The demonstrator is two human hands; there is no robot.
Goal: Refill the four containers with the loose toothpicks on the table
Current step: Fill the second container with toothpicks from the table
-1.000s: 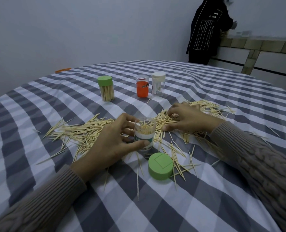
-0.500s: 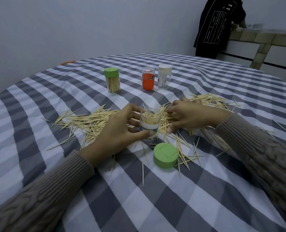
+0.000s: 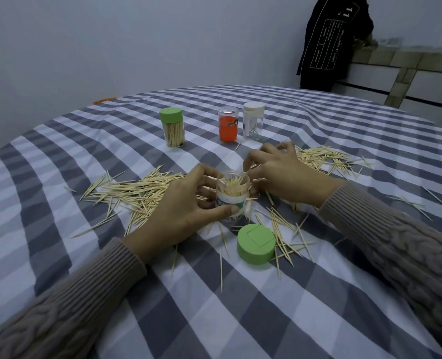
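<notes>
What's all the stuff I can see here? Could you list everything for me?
open jar: 1, clear with green-and-white label, table centre, upright, partly filled with toothpicks
loose lid: 1, green, on the cloth in front of the open jar
green-lidded jar: 1, clear, full of toothpicks, far left of the back row
orange jar: 1, back row, middle
white-lidded jar: 1, clear, nearly empty, back row, right
toothpicks: many, pale wood, scattered in heaps left and right of the open jar
tablecloth: 1, grey-and-white check
person: 1, in black top, far right by the wall
left hand: grips the open jar
right hand: fingers curled over toothpicks beside the jar
</notes>
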